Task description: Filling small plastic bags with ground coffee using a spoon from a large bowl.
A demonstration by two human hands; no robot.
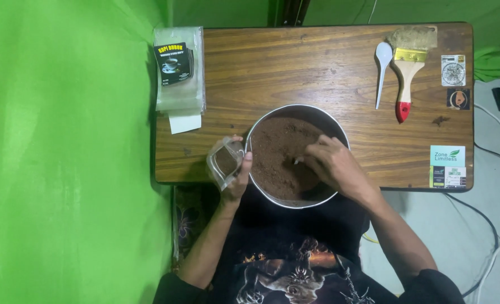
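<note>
Left hand (pixel 237 174) fingers grip a clear pouch (pixel 225 161) beside the brown-powder bowl (pixel 340 130); right hand (pixel 331 164) fingers pinch a spoon inside. Clear packets with black labels (pixel 178 70) lie at the worktop's (pixel 295 62) left corner.

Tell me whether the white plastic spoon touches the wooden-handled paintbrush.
Apart. The head view shows bare wood between the white plastic spoon and the wooden-handled paintbrush.

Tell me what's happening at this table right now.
A person sits at a wooden table with a round metal bowl of brown powder. The right hand digs into the powder, while the left hand holds a small clear plastic pouch open beside the bowl's rim.
</note>
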